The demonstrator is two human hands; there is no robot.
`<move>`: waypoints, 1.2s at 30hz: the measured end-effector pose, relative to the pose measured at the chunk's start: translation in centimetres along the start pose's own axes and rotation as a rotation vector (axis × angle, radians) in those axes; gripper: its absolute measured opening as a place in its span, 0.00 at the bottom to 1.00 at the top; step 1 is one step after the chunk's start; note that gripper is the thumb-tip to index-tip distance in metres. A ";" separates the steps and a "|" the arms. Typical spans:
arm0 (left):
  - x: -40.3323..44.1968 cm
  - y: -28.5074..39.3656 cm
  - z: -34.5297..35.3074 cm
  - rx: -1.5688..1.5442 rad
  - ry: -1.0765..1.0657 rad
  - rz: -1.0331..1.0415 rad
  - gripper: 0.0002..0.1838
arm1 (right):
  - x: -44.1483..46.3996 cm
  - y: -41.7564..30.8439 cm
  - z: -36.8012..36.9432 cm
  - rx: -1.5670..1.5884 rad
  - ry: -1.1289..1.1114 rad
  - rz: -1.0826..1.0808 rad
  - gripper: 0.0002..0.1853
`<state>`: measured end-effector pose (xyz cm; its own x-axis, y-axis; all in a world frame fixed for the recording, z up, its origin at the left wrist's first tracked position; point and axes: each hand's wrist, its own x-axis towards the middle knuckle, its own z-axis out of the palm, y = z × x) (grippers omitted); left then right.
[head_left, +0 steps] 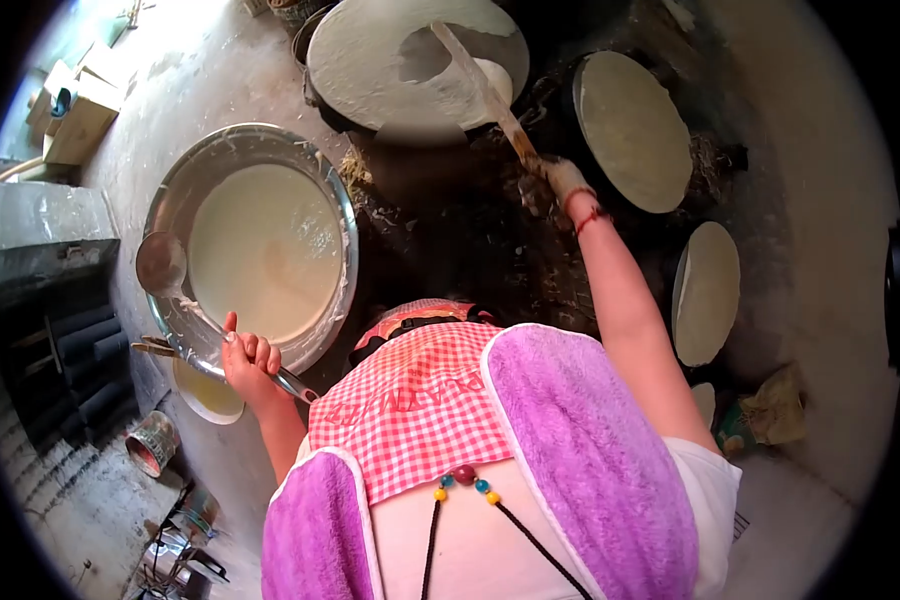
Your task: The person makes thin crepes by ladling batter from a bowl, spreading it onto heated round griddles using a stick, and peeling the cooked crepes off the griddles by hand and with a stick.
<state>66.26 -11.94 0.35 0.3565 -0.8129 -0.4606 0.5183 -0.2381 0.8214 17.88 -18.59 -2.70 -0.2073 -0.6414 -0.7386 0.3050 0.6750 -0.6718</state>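
My left hand [251,366] is closed round the handle of a metal ladle [161,264]. The ladle's bowl hangs over the left rim of a wide metal basin [344,215], which holds pale, creamy batter [260,250]. In my right hand [562,184] is a long wooden spatula [490,100], its far end over a large round griddle [355,75]. Pale batter coats much of that griddle in a thin layer. A darker uncoated patch shows near its middle, and a thicker whitish mound [495,80] lies beside the spatula.
To the right stand two more round pans with pale sheets, an upper one [635,130] and a lower one [707,295]. A yellowish bowl [208,392] sits below the basin. Further off at left are a bucket [152,444] and a cardboard box [82,130].
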 end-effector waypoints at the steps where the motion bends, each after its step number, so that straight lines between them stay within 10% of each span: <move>1: -0.4 -0.1 0.8 -0.038 -0.025 0.001 0.17 | 0.5 -1.2 -0.1 0.015 -0.005 -0.006 0.13; 6: -1.6 -0.7 4.1 -0.049 -0.065 0.005 0.17 | 0.9 0.5 0.2 -0.312 0.119 -0.255 0.12; 8: -1.7 -1.2 4.4 -0.066 -0.086 0.010 0.17 | 0.1 6.8 -1.8 -1.057 0.387 -0.978 0.13; 9: -1.9 -1.5 4.4 -0.086 -0.097 0.008 0.17 | -0.4 7.4 -2.7 -1.055 0.387 -0.979 0.13; 11: -2.7 -2.2 5.2 -0.037 -0.070 0.000 0.18 | -1.2 7.6 -4.1 -0.334 0.177 -0.155 0.14; 21: -3.5 -3.7 7.3 -0.136 -0.028 -0.158 0.19 | 14.2 -8.2 -0.2 -0.517 0.137 -0.159 0.28; 25: -2.6 -3.3 5.4 -0.182 -0.128 -0.186 0.18 | 8.9 -8.0 -1.4 -0.591 0.030 -0.785 0.32; 26: -2.8 -2.9 5.2 -0.208 -0.122 -0.177 0.18 | 2.3 -8.6 -1.1 -0.125 -0.060 -0.467 0.26; 28: -2.7 -3.1 4.6 -0.191 -0.112 -0.146 0.18 | 1.6 -6.5 -3.1 0.096 -0.013 -0.498 0.23; 36: 1.2 -1.8 3.6 -0.133 0.002 -0.132 0.17 | -1.6 -2.0 5.9 -0.016 -0.051 -0.301 0.25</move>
<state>62.95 -14.37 -0.46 0.2799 -0.7785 -0.5618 0.6588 -0.2700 0.7022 23.06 -21.12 0.15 -0.2392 -0.8309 -0.5024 0.2225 0.4568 -0.8613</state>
